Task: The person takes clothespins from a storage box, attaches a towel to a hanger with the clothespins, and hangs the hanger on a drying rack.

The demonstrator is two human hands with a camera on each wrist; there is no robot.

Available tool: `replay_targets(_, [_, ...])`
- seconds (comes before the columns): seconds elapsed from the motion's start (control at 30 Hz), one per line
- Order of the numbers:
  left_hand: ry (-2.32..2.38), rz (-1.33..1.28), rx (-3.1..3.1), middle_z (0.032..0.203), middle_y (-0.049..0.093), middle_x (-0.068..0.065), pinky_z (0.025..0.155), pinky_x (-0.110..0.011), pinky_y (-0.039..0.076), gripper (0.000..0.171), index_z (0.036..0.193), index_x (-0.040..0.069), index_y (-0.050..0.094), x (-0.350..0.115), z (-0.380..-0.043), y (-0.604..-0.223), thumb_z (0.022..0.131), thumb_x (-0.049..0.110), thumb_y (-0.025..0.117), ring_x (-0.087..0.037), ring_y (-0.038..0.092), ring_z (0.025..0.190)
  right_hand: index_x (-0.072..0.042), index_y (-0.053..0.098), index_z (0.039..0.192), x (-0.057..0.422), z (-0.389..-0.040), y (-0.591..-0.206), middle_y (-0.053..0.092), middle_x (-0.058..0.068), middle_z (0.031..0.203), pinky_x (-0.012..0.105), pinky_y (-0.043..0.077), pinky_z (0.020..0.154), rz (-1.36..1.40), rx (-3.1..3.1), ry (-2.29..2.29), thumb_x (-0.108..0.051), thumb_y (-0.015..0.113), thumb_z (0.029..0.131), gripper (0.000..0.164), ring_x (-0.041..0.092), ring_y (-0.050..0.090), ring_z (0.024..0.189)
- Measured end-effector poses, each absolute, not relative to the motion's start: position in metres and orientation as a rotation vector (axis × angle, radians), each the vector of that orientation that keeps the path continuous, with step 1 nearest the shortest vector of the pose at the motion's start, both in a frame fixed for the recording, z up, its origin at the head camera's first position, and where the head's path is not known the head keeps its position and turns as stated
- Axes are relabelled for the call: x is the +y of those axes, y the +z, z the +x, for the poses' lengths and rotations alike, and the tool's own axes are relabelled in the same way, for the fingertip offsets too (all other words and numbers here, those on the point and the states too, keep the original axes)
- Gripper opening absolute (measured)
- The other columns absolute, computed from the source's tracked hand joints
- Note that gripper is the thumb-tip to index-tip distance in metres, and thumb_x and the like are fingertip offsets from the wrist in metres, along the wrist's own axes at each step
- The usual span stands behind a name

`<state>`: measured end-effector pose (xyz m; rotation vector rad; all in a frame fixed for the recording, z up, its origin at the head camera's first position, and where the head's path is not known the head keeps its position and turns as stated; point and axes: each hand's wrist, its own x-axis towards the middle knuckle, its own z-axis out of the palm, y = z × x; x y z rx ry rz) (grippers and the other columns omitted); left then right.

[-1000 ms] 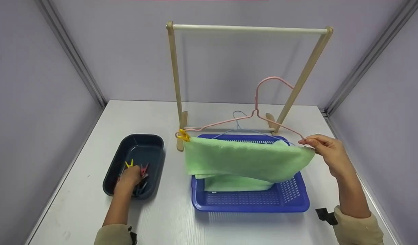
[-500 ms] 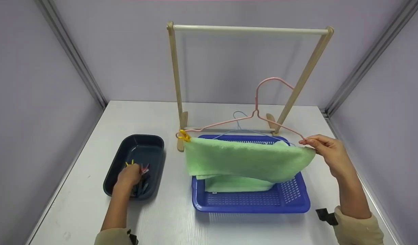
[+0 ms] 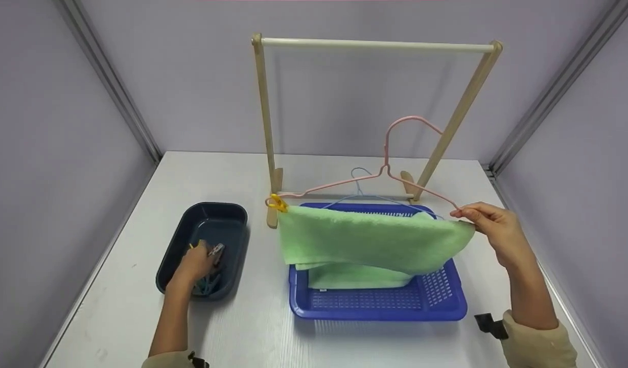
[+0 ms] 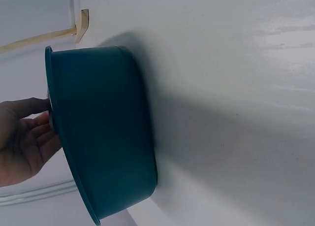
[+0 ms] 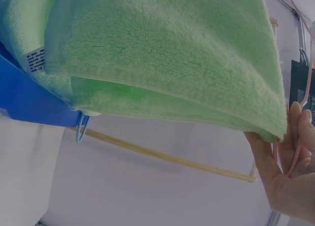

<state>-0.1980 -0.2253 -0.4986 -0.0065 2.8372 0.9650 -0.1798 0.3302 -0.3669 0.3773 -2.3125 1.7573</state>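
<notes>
My left hand (image 3: pixel 195 263) reaches into the dark plastic tub (image 3: pixel 237 214), among several clothespins (image 3: pixel 207 284). A clothespin with a metal spring (image 3: pixel 216 250) lies against its fingers; whether they grip it is unclear. The tub's wall hides the fingertips in the left wrist view. My right hand (image 3: pixel 497 232) pinches the right end of a pink clothes hanger (image 3: pixel 339 184) together with a corner of a green towel (image 3: pixel 375 237). The towel hangs folded under the hanger. A yellow clothespin (image 3: pixel 278 203) clips its left corner to the hanger's other end.
Below the towel stands a blue perforated basket (image 3: pixel 375 313), with more green cloth (image 3: pixel 354 278) and a light blue hanger (image 3: pixel 358 190) at it. Behind rises a wooden rack (image 3: pixel 265 112) with a white top rail (image 3: pixel 375 44). Walls enclose the table.
My left hand has shifted slightly within the tub, stirring the clothespins; the red one beside its fingers has turned. The right hand, hanger and towel stay almost still.
</notes>
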Motion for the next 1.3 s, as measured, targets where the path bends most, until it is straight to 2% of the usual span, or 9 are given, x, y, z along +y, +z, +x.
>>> replay_targets(0.23, [1.238, 0.017, 2.748, 0.086, 0.059, -0.018, 0.060, -0.034, 0.047, 0.015, 0.098, -0.008, 0.043, -0.228, -0.198, -0.503, 0.093, 0.004, 0.050, -0.029, 0.058, 0.075, 0.013, 0.062, 0.095, 0.332, -0.179, -0.367, 0.069, 0.000, 0.087, 0.019, 0.049, 0.076, 0.387, -2.301, 1.785, -0.002, 0.051, 0.093, 0.019, 0.010, 0.062, 0.089])
replay_targets(0.37, [1.341, 0.006, 2.740, 0.088, 0.061, -0.018, 0.061, -0.031, 0.046, 0.019, 0.100, -0.005, 0.044, -0.230, -0.197, -0.501, 0.092, 0.009, 0.055, -0.030, 0.058, 0.078, 0.014, 0.062, 0.095, 0.332, -0.179, -0.367, 0.069, 0.001, 0.086, 0.020, 0.050, 0.075, 0.388, -2.294, 1.788, -0.002, 0.051, 0.093, 0.019, 0.010, 0.063, 0.088])
replay_targets(0.6, [1.381, -0.060, 2.849, 0.099, 0.060, -0.017, 0.069, -0.040, 0.046, 0.024, 0.103, -0.003, 0.056, -0.231, -0.196, -0.493, 0.092, 0.018, 0.057, -0.029, 0.056, 0.089, 0.013, 0.063, 0.095, 0.333, -0.180, -0.368, 0.068, 0.001, 0.087, 0.020, 0.050, 0.075, 0.368, -2.318, 1.759, -0.004, 0.052, 0.093, 0.020, 0.010, 0.063, 0.088])
replay_targets(0.9, [1.468, -0.197, 2.944, 0.096, 0.062, -0.019, 0.059, -0.031, 0.044, 0.033, 0.106, -0.004, 0.063, -0.228, -0.199, -0.488, 0.095, 0.025, 0.053, -0.021, 0.056, 0.072, 0.013, 0.063, 0.095, 0.333, -0.179, -0.367, 0.069, 0.000, 0.087, 0.019, 0.050, 0.075, 0.355, -2.339, 1.740, -0.004, 0.052, 0.093, 0.020, 0.010, 0.062, 0.088])
replay_targets(0.97, [1.486, -0.199, 2.947, 0.099, 0.062, -0.019, 0.059, -0.030, 0.045, 0.034, 0.107, -0.003, 0.064, -0.228, -0.199, -0.488, 0.095, 0.027, 0.052, -0.022, 0.057, 0.073, 0.013, 0.063, 0.095, 0.333, -0.179, -0.366, 0.069, 0.000, 0.087, 0.019, 0.050, 0.076, 0.357, -2.335, 1.742, -0.004, 0.052, 0.093, 0.020, 0.010, 0.062, 0.088])
replay_targets(1.13, [1.527, -0.175, 2.937, 0.107, 0.060, -0.019, 0.068, -0.037, 0.047, 0.037, 0.114, 0.002, 0.063, -0.226, -0.201, -0.488, 0.098, 0.030, 0.045, -0.029, 0.057, 0.086, 0.013, 0.063, 0.095, 0.333, -0.179, -0.365, 0.069, 0.000, 0.086, 0.019, 0.049, 0.076, 0.361, -2.333, 1.733, -0.004, 0.053, 0.093, 0.020, 0.009, 0.061, 0.089])
replay_targets(1.2, [1.533, -0.152, 2.942, 0.106, 0.059, -0.019, 0.071, -0.039, 0.046, 0.037, 0.118, 0.003, 0.061, -0.225, -0.201, -0.488, 0.098, 0.030, 0.044, -0.030, 0.057, 0.090, 0.013, 0.063, 0.094, 0.333, -0.179, -0.366, 0.069, 0.000, 0.086, 0.019, 0.049, 0.075, 0.360, -2.321, 1.747, -0.004, 0.052, 0.093, 0.020, 0.009, 0.061, 0.088])
replay_targets(1.3, [1.575, -0.162, 2.941, 0.100, 0.060, -0.017, 0.070, -0.038, 0.045, 0.039, 0.125, 0.004, 0.055, -0.224, -0.202, -0.489, 0.096, 0.029, 0.049, -0.030, 0.057, 0.087, 0.014, 0.063, 0.094, 0.332, -0.179, -0.367, 0.069, 0.000, 0.085, 0.019, 0.050, 0.075, 0.365, -2.304, 1.765, -0.002, 0.052, 0.093, 0.019, 0.009, 0.062, 0.088])
